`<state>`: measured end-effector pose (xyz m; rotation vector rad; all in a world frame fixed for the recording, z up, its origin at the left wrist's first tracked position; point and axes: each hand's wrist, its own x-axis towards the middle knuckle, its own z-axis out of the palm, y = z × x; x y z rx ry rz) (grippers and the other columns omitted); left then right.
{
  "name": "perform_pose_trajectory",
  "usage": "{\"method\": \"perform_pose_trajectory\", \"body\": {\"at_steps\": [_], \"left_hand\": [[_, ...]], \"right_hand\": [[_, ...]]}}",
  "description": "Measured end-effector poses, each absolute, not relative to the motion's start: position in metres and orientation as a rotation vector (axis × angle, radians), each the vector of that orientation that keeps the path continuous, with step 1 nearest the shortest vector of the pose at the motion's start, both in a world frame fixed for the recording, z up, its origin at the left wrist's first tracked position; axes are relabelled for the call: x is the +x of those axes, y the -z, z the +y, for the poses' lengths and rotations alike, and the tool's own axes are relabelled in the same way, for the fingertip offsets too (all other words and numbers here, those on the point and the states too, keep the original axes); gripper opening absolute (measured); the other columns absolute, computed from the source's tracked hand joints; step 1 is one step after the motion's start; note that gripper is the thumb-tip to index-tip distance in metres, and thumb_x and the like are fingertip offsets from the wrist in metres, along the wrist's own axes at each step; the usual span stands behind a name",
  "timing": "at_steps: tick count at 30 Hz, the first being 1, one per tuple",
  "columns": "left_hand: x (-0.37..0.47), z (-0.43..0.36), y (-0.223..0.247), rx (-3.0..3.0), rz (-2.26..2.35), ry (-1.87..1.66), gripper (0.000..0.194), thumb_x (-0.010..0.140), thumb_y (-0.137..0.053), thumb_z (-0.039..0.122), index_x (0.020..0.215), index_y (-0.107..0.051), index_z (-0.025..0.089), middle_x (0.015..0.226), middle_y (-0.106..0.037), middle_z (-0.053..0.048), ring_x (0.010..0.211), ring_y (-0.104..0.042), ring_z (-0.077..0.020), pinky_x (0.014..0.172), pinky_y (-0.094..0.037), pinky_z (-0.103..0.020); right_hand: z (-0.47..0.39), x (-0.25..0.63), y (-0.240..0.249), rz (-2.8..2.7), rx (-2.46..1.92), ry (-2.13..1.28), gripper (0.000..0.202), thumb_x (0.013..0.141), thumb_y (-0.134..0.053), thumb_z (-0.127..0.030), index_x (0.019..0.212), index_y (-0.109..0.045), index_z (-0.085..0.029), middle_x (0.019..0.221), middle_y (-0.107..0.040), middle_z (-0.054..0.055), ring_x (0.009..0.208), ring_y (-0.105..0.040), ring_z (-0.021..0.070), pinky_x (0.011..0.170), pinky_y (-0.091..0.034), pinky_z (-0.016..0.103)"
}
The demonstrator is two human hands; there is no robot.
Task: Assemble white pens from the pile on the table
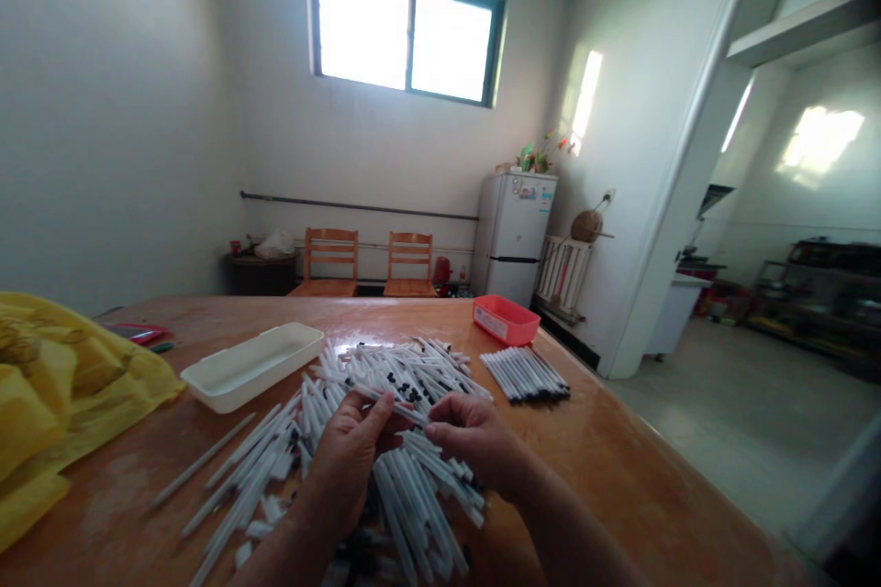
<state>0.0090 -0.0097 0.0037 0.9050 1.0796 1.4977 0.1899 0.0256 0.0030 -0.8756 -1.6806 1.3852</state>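
Note:
My left hand (351,445) is closed, thumb and fingers pinching a slim white pen (406,412) near its middle. At the pen's right end, my right hand (474,440) has thumb and forefinger pressed together on it. Both hands are just above a loose pile of white pens (364,369), with small black pieces (399,385) scattered among them. More white barrels and short white caps (258,529) lie to the left and below my wrists. Right of the pile, a neat row of pens with black ends (527,374) lies side by side.
A white plastic tray (254,367) stands left of the pile, a red basket (506,319) at the table's far right. A yellow plastic bag (75,394) covers the left side of the wooden table (653,495). Behind are two chairs (330,257) and a fridge (516,229).

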Motion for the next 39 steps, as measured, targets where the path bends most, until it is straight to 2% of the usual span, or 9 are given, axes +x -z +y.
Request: {"method": "perform_pose_trajectory", "body": {"at_steps": [12, 20, 32, 39], "left_hand": [[0.016, -0.013, -0.002, 0.89, 0.991, -1.508, 0.028, 0.082, -0.07, 0.043, 0.092, -0.054, 0.022, 0.088, -0.075, -0.003, 0.078, -0.071, -0.0179, 0.074, -0.052, -0.032], [0.019, -0.017, -0.005, 0.874, 0.962, -1.527, 0.031, 0.077, -0.075, 0.041, 0.088, -0.054, 0.021, 0.085, -0.075, -0.002, 0.075, -0.071, -0.0178, 0.071, -0.053, -0.031], [0.026, -0.023, -0.011, 0.82, 0.943, -1.56, 0.033, 0.072, -0.079, 0.041, 0.085, -0.057, 0.021, 0.083, -0.075, -0.002, 0.075, -0.071, -0.0188, 0.072, -0.054, -0.032], [0.022, -0.02, -0.01, 0.913, 1.003, -1.609, 0.029, 0.078, -0.073, 0.043, 0.089, -0.056, 0.022, 0.085, -0.074, -0.001, 0.075, -0.07, -0.0176, 0.073, -0.052, -0.031]], "right_hand": [[0.025, 0.195, -0.008, -1.766, -0.891, -1.253, 0.018, 0.077, -0.07, -0.032, 0.08, -0.064, -0.015, 0.065, -0.052, -0.004, 0.058, -0.041, 0.0087, 0.053, -0.032, 0.022], [0.024, 0.199, -0.011, -1.79, -0.892, -1.281, 0.026, 0.077, -0.071, -0.039, 0.081, -0.064, -0.015, 0.062, -0.047, -0.005, 0.055, -0.038, 0.0081, 0.051, -0.028, 0.022], [0.02, 0.202, -0.016, -1.789, -0.855, -1.317, 0.027, 0.078, -0.072, -0.04, 0.082, -0.064, -0.015, 0.061, -0.048, -0.005, 0.054, -0.037, 0.0079, 0.05, -0.028, 0.021], [0.023, 0.19, -0.005, -1.749, -0.824, -1.341, 0.023, 0.08, -0.071, -0.036, 0.085, -0.063, -0.015, 0.064, -0.05, -0.005, 0.057, -0.041, 0.0085, 0.053, -0.032, 0.022]]}}
